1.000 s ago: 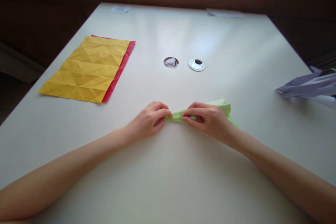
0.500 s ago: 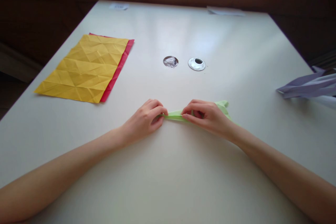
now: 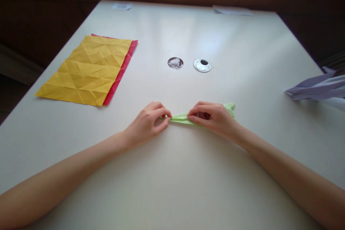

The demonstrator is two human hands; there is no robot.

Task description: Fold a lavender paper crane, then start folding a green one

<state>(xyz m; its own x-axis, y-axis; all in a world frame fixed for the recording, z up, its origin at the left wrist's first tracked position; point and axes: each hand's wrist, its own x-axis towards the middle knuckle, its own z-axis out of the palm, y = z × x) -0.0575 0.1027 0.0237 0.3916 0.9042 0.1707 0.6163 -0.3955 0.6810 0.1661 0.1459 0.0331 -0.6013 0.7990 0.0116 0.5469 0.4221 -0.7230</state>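
A light green folded paper [image 3: 181, 118], long and narrow, lies across the white table [image 3: 172, 179] in front of me. My left hand [image 3: 151, 120] pinches its left end between thumb and fingers. My right hand [image 3: 215, 118] is closed on its middle, thumb and fingertips pressed together on a folded edge. The paper's wider right end shows beyond my right hand, and its middle is partly hidden under that hand.
A creased yellow sheet [image 3: 86, 68] overlaps a red sheet [image 3: 118, 75] on the left. Beyond my hands are a round table hole stuffed with crumpled material [image 3: 175, 63] and a silver grommet [image 3: 199, 67]. Folded lavender paper [image 3: 315, 87] lies at the right edge.
Both hands stay nearly in place on the green paper. The paper's visible fold between them has shifted slightly, and a slightly looser edge shows by my right fingertips.
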